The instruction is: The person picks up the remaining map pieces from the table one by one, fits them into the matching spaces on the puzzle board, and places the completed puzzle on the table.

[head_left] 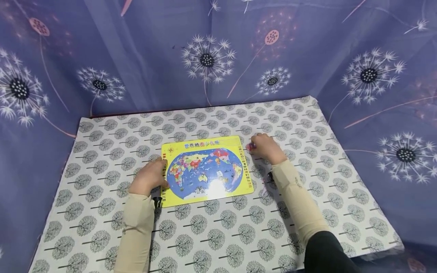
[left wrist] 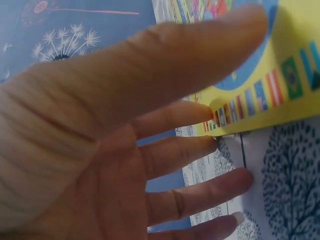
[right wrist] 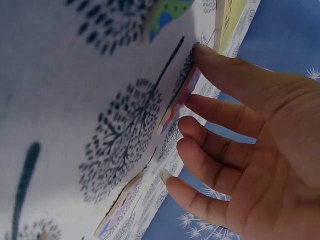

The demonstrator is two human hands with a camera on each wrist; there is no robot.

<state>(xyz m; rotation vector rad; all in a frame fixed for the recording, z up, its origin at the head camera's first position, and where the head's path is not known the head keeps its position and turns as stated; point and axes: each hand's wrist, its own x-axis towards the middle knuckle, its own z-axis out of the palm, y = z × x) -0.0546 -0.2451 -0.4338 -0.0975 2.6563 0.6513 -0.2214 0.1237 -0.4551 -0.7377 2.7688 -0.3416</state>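
Observation:
A yellow-bordered world map puzzle board (head_left: 205, 197) lies flat on the cloth. At its left edge is my left hand (head_left: 150, 176), fingers nearly straight; in the left wrist view a couple of fingertips (left wrist: 205, 112) meet the border by the printed flags, with the thumb above the board. Just off the board's upper right side, my right hand (head_left: 268, 148) pinches a small pink and purple puzzle piece (head_left: 250, 146) between thumb and fingers. The right wrist view shows this piece (right wrist: 179, 107) edge-on, low over the cloth, partly covered by the fingertips.
Another pinkish puzzle piece (right wrist: 120, 205) lies on the tree-print cloth (head_left: 211, 235), and a blue and green piece (right wrist: 170, 15) shows at the top of the right wrist view. Blue dandelion curtains (head_left: 143, 57) stand at the back and sides of the table.

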